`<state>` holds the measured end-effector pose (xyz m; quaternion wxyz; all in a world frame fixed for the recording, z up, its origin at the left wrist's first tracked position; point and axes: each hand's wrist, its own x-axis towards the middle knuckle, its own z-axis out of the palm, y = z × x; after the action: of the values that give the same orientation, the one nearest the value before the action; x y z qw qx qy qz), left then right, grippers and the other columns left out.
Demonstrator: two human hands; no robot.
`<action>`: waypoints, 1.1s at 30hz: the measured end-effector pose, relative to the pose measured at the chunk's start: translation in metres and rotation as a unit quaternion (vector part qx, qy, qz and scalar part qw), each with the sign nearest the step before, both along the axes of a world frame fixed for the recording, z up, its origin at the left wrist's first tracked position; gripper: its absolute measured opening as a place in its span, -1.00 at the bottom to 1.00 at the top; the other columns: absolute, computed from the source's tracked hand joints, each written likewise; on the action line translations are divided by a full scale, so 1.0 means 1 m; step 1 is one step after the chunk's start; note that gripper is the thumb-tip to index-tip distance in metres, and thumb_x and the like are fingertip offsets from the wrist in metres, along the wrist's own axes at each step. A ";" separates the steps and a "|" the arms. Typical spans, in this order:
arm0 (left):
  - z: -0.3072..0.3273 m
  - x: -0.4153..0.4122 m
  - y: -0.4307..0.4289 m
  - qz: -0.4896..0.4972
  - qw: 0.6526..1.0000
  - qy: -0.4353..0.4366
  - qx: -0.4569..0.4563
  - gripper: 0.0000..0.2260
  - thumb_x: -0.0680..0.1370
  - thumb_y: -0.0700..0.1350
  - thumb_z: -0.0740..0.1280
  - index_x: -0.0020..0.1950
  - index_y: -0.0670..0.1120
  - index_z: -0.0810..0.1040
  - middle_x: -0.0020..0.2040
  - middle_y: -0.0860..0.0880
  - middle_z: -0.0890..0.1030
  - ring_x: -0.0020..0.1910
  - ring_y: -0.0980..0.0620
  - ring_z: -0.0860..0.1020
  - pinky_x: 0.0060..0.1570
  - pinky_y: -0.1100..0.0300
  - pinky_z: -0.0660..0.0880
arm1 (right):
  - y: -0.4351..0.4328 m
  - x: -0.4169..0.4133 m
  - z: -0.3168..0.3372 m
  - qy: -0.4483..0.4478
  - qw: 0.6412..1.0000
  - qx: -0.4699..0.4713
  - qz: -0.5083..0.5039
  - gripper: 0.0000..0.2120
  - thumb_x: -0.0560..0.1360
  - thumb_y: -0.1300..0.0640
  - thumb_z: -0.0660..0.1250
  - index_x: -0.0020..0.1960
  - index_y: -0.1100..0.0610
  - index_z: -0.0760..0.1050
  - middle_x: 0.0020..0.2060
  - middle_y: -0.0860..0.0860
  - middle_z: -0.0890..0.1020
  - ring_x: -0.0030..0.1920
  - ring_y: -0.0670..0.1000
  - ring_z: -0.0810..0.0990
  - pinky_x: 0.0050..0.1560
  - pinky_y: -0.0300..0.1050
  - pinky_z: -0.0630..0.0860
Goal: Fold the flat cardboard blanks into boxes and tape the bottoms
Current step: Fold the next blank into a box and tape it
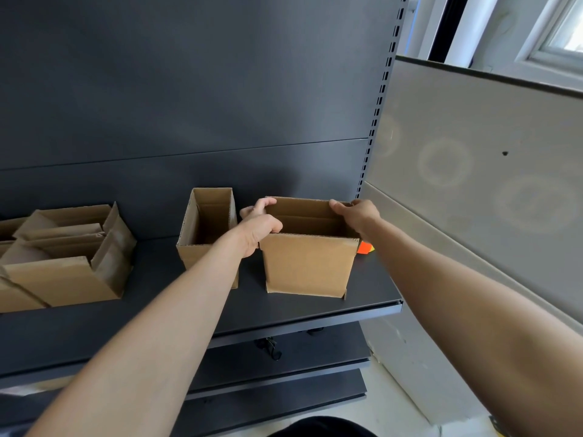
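L hand (259, 227) grips box (307, 266) at its left rim, fingers curled over the edge; R hand (356, 216) grips the right rim. Box stands upright, top open, on shelf (157, 313). 2nd box (205, 230) is just left of it, box pile (63, 260) well left, and orange obj. (364, 247) is behind its right side.

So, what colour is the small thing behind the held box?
The small thing is bright orange, in the head view.

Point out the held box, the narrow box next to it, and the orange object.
held box (307, 266): head view, front wall.
narrow box (209, 216): head view, inside back wall.
orange object (364, 247): head view, visible corner.
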<state>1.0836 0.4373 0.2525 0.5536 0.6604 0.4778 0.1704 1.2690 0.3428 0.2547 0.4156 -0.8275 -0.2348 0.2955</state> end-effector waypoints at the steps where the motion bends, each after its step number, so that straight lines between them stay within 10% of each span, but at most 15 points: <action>1: -0.001 0.000 0.000 -0.002 1.000 -0.002 0.000 -0.37 0.46 -0.37 0.28 0.40 0.15 0.28 0.35 -0.11 0.18 0.11 -0.09 0.34 0.00 0.01 0.44 | -0.001 0.000 0.001 -0.003 1.000 0.000 0.001 -0.44 0.47 -0.19 0.36 0.27 0.20 0.46 0.09 0.09 0.55 0.10 0.12 0.53 0.19 -0.03 0.47; 8: -0.003 -0.010 0.004 -0.054 0.996 -0.037 -0.061 -0.31 0.46 -0.33 0.28 0.41 0.31 0.23 0.42 -0.12 0.20 0.26 -0.21 0.37 0.18 -0.20 0.47 | -0.004 0.002 -0.001 0.007 1.000 0.006 -0.030 -0.56 0.43 -0.25 0.37 -0.02 0.11 0.44 0.01 0.08 0.56 -0.01 0.10 0.52 0.15 -0.02 0.50; 24: -0.005 -0.010 -0.007 -0.032 0.993 -0.081 -0.080 -0.25 0.47 -0.36 0.26 0.47 0.31 0.20 0.53 -0.01 0.08 0.42 -0.18 0.24 0.32 -0.24 0.33 | -0.007 0.002 0.003 -0.004 1.000 -0.030 -0.006 -0.49 0.42 -0.27 0.37 0.06 0.15 0.45 -0.01 0.09 0.51 -0.02 0.12 0.48 0.16 0.05 0.50; 33: -0.001 -0.020 -0.010 0.030 0.967 -0.197 -0.156 -0.55 0.63 -0.25 0.07 0.47 0.10 0.31 0.37 -0.03 0.39 0.31 -0.13 0.42 0.20 -0.12 0.47 | -0.006 0.005 0.001 -0.003 1.000 -0.027 -0.010 -0.45 0.42 -0.27 0.37 0.16 0.15 0.47 0.00 0.07 0.50 -0.02 0.10 0.48 0.16 0.04 0.50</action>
<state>1.0640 0.4274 0.2512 0.7279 0.5040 0.3998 0.2373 1.2742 0.3364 0.2555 0.3955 -0.8414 -0.2200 0.2952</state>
